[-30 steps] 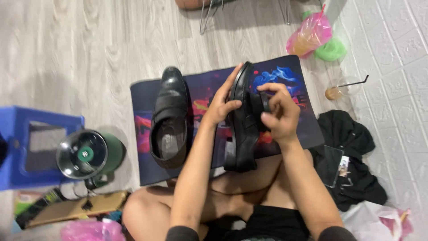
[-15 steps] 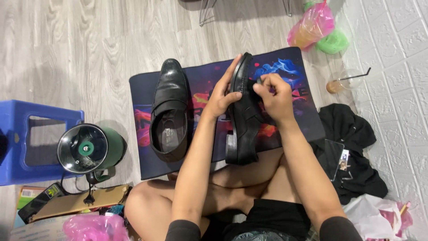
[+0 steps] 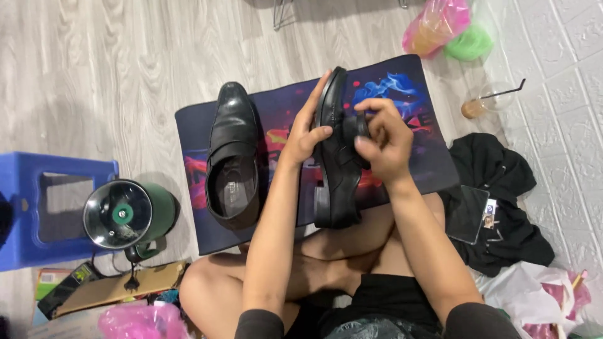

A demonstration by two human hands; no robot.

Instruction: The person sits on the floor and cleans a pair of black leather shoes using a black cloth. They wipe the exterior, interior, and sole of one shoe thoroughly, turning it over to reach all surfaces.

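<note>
Above the middle of the printed mat (image 3: 402, 81) on the floor, you hold a black leather shoe (image 3: 336, 172) on its side, toe pointing far, heel resting near your crossed legs. Your left hand (image 3: 304, 135) is clamped on its left flank, thumb across the upper and fingers running up toward the toe. Your right hand (image 3: 384, 139) is closed around something small and dark pressed to the right side of the shoe; I cannot tell what it is. The shoe looks stiff in the sole and heel, softer across the upper, moderately light, and its polished leather is likely slippery, so the firm places to grip are the heel block and the sole edge, not the glossy toe. The second shoe (image 3: 233, 160) lies sole down on the left part of the mat, just beside your left forearm, opening toward you. On the right, a black garment (image 3: 502, 176) with a phone (image 3: 468, 213) on it lies at the mat's edge, and a plastic cup with a straw (image 3: 487, 100) stands far right, near enough to tip if your elbow swings out. On the left a green fan (image 3: 129, 216) and a blue stool (image 3: 25, 213) stand apart from the mat. Open floor lies far left, beyond the mat
</note>
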